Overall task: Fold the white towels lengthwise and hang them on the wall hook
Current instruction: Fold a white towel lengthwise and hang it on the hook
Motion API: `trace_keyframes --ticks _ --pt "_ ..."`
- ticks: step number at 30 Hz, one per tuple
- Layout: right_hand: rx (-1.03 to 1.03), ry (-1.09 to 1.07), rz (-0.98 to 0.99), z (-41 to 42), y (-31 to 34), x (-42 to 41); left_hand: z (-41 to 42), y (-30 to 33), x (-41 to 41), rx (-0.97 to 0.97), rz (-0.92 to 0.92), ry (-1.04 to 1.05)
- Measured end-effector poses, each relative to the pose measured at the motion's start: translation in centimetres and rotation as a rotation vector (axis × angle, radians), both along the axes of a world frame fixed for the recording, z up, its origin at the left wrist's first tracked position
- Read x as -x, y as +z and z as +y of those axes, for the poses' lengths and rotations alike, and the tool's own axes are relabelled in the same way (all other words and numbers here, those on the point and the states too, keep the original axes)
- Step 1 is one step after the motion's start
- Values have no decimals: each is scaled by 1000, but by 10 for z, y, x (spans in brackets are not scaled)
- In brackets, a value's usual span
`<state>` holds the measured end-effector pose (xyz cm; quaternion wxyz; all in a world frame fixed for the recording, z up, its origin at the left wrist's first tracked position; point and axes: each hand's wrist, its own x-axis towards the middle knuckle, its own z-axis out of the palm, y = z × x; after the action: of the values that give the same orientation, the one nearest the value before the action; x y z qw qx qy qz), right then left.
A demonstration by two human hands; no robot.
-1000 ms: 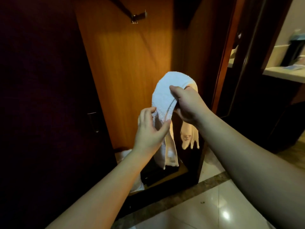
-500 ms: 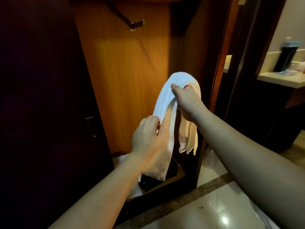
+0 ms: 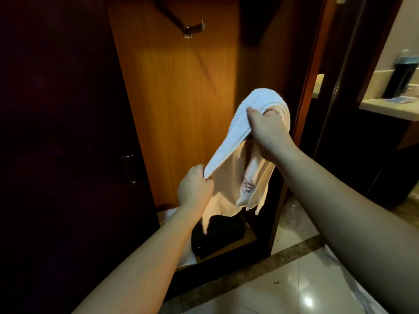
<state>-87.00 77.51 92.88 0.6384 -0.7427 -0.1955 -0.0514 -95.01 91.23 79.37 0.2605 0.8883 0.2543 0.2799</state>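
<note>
White towel [image 3: 229, 141] held mid-air below the wall hook [image 3: 193, 30], draped over right hand [image 3: 268, 132], which pinches its top; left hand [image 3: 195, 189] grips the lower edge. Fold looks partial; hook bare, hanging not yet done.

I get just one view, a wide-angle camera on the person's head, facing forward and tilted down. It sits close behind both forearms, takes in the wooden panel [image 3: 181, 123] ahead, and reaches the tiled floor [image 3: 294, 279] at bottom.
</note>
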Motion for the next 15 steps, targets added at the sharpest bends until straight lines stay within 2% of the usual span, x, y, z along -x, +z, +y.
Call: trace_keyframes --ticks 3,6,10,12,15 --pt "-74 -43 48 -12 -2 -13 32 -10 7 -141 109 90" --pt "-197 -72 143 -21 -9 -20 56 -12 21 -170 95 159" --pt "-305 -111 260 -27 -25 -37 85 -12 44 -70 8 162" --pt "-356 -106 309 -31 -29 -42 95 -9 54 58 -57 104" --pt "-466 -87 394 -34 -30 -47 103 16 72 288 -380 -3"
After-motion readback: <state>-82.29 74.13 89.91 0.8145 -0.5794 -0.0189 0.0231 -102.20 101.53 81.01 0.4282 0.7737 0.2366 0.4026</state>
